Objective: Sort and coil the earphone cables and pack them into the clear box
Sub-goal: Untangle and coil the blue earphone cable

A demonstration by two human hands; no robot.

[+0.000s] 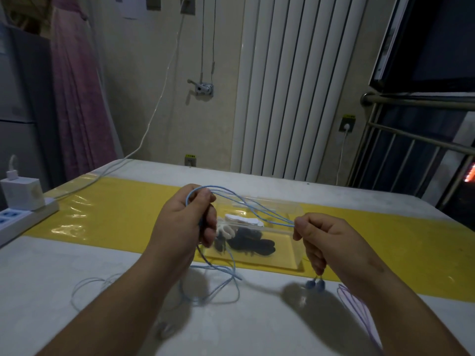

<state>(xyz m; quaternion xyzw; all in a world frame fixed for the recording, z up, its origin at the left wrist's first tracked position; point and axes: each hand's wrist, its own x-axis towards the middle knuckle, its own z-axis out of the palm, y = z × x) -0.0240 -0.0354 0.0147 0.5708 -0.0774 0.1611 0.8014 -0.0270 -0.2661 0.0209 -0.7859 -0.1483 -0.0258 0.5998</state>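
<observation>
Clear box [285, 250]: transparent plastic, glossy, smooth walls with light reflections.
Under box, yellow strip [115, 214]: shiny film, wrinkled, strong glare left of box.
Table [51, 265] around box: white, matt.
Blue cable [246, 209] above box: thin, smooth rubber-like coat.
Black cable [252, 241] inside box: dark, matt.
Far left of box, power strip [15, 219]: white smooth plastic.
Behind box, radiator [295, 86]: white painted ribs, smooth.
Behind-left, curtain [77, 98]: pink cloth, soft folds.
Behind-right, rail [411, 104]: bare metal, slight shine.

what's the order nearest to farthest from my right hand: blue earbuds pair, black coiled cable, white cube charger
1. Blue earbuds pair, just under the right hand
2. Black coiled cable, left, in clear box
3. White cube charger, far left
</observation>
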